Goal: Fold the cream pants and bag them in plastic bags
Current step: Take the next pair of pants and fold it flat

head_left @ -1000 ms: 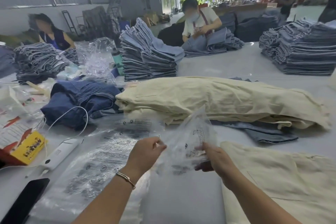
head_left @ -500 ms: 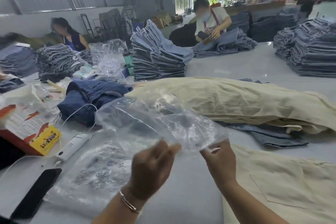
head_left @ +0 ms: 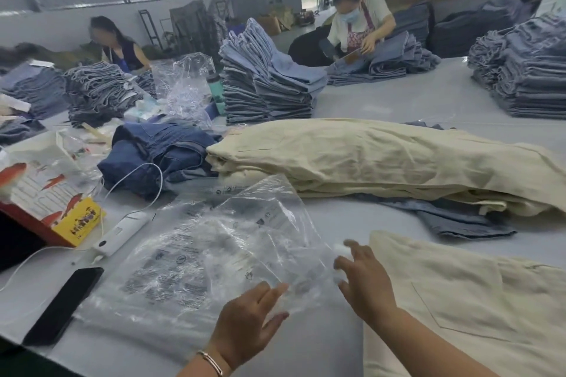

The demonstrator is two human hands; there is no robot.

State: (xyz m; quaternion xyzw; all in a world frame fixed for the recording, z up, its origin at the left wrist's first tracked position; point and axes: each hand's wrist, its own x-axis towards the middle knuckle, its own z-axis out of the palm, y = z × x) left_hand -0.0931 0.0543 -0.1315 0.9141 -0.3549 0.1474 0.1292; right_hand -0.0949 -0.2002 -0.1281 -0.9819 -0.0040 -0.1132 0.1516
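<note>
Two hands low centre, both on one clear plastic bag that stands puffed up off the table. Left hand, bracelet on the wrist, has fingers loosely spread and near straight, tips touching the bag's near edge; no clear pinch visible. Right hand has fingers splayed and slightly bent at the bag's right edge; fingertips are motion-blurred, so can't tell if it actually grips the film. Bag sits over a flat stack of printed plastic bags lying on the table just left of the hands. One pair of cream pants lies flat at lower right, just beside the right forearm, back pocket facing up. Pile of cream pants lies across the middle of the table beyond the bag, resting on a blue denim piece. Dark blue jeans heap touches the pile's left end. Left edge: black phone flat on the table, white device with a white cable, red-and-yellow box. Far side: grey-blue folded jeans stacks, another stack at right, crumpled clear plastic, green bottle. Two seated people working at the far edge, one at left, one in a mask at centre.
</note>
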